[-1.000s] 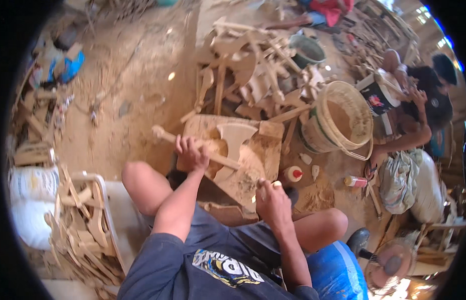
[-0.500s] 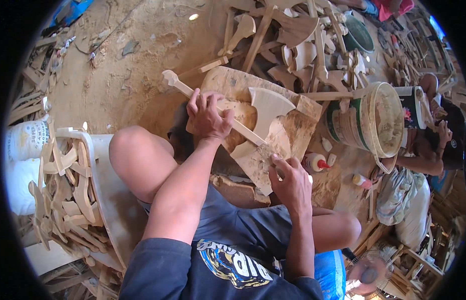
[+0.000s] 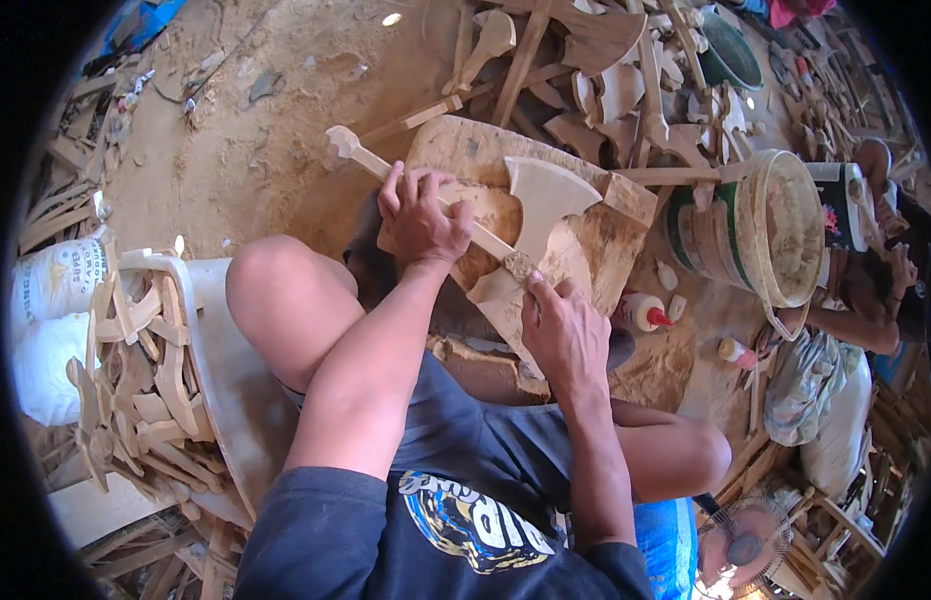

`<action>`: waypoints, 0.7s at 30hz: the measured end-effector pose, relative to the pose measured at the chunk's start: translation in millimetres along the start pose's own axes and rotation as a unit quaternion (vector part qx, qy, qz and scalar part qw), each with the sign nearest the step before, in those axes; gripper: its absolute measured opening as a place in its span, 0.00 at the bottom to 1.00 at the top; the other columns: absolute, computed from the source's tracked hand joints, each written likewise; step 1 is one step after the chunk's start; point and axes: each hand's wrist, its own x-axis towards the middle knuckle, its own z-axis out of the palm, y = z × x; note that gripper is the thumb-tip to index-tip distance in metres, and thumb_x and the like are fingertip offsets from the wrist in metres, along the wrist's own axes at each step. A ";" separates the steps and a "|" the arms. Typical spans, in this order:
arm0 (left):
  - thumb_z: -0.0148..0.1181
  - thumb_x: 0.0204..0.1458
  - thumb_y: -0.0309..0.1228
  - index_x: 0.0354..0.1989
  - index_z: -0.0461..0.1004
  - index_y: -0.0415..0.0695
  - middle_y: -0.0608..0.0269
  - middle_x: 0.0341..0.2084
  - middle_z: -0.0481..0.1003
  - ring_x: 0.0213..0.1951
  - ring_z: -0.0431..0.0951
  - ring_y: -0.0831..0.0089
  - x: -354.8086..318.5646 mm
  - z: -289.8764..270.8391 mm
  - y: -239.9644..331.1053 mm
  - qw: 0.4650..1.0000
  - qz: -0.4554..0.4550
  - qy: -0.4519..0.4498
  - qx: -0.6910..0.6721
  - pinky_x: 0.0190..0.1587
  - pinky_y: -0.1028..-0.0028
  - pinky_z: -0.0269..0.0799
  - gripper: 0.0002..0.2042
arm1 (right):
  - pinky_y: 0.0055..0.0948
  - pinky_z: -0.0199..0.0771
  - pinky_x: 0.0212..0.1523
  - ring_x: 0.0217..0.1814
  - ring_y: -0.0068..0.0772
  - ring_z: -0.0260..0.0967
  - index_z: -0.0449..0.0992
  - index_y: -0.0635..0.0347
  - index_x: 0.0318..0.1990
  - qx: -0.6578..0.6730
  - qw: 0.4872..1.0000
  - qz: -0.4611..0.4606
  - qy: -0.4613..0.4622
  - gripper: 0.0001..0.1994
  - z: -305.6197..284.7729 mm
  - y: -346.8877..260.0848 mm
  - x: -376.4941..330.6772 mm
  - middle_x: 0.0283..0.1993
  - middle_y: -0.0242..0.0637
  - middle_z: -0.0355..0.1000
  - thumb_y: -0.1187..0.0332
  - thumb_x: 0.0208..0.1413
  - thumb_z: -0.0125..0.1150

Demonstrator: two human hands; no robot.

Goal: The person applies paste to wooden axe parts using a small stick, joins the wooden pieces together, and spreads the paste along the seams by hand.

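While a seated person worked, left hand gripped the wooden axe by its handle, axe lay on a wood block, right hand pinched its near blade, bucket far right.

It was a dirt-floor woodcarving workshop: carved wooden pieces heaped at the top, more cut-outs lower left.
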 end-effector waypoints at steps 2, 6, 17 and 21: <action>0.62 0.44 0.38 0.44 0.82 0.53 0.63 0.52 0.77 0.72 0.61 0.47 -0.8 -2.0 -1.9 1.000 0.004 0.002 -0.003 0.76 0.49 0.53 0.16 | 0.53 0.82 0.37 0.41 0.55 0.84 0.83 0.52 0.55 -0.013 1.000 0.002 -0.006 0.13 -0.1 -3.5 -1.9 0.41 0.51 0.78 0.63 0.68 0.59; 0.62 0.44 0.37 0.43 0.82 0.53 0.62 0.51 0.77 0.71 0.61 0.47 -2.3 -1.3 -1.8 1.000 -0.006 0.002 -0.002 0.77 0.49 0.53 0.16 | 0.52 0.83 0.37 0.42 0.53 0.84 0.83 0.56 0.52 -0.059 0.998 0.011 0.002 0.12 -3.6 -11.6 -6.8 0.40 0.51 0.78 0.66 0.66 0.59; 0.60 0.46 0.40 0.45 0.83 0.54 0.64 0.54 0.77 0.73 0.61 0.51 -3.6 1.0 -1.9 1.000 -0.013 -0.009 0.004 0.76 0.47 0.52 0.16 | 0.49 0.83 0.36 0.39 0.53 0.85 0.83 0.64 0.42 -0.095 0.992 -0.079 -0.023 0.08 -16.1 -9.6 19.3 0.38 0.53 0.80 0.71 0.60 0.60; 0.60 0.46 0.40 0.44 0.83 0.54 0.64 0.54 0.77 0.73 0.61 0.51 -3.9 0.0 -7.4 1.000 -0.015 -0.006 -0.001 0.76 0.46 0.52 0.16 | 0.50 0.82 0.37 0.38 0.53 0.85 0.83 0.61 0.42 -0.094 0.991 -0.087 -0.045 0.08 -18.0 -2.3 21.0 0.38 0.52 0.80 0.70 0.60 0.60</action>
